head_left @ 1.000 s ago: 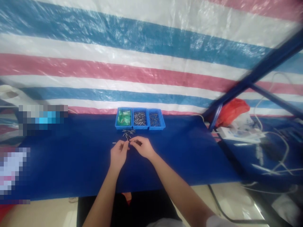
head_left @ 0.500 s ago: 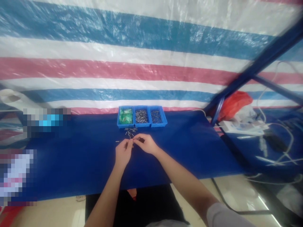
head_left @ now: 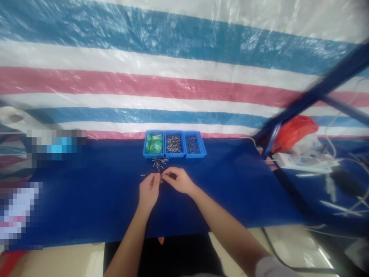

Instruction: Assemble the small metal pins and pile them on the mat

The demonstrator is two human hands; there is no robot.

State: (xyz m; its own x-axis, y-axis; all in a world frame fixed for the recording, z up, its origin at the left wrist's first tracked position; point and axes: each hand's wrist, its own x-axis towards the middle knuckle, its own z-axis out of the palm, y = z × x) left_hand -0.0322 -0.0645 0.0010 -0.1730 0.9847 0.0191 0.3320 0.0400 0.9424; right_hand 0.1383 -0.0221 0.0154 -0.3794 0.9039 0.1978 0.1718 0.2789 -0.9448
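My left hand [head_left: 149,190] and my right hand [head_left: 179,180] meet over the blue table, fingertips pinched close together. Whatever sits between them is too small to make out. Just beyond the fingers lies a loose pile of thin metal pin-like pieces [head_left: 158,163]. A single slim piece [head_left: 143,175] shows left of my left hand. Behind the pile stand three joined blue bins: the left bin [head_left: 152,156] holds green packets [head_left: 155,146], the middle bin [head_left: 175,155] many short metal pieces [head_left: 173,143], the right bin [head_left: 196,156] thinner dark ones [head_left: 191,144].
The blue table [head_left: 86,204] runs up to a striped plastic sheet [head_left: 173,77]. A blue metal frame [head_left: 305,92] slants at the right, with a red bag [head_left: 300,130], a white box and cables beyond it. A white roll [head_left: 20,121] and blurred-out items lie left.
Both hands keep their pinch, fingertips still together, with only slight finger movement. The camera view has shifted a little, so the bins and frame sit slightly lower and farther right.
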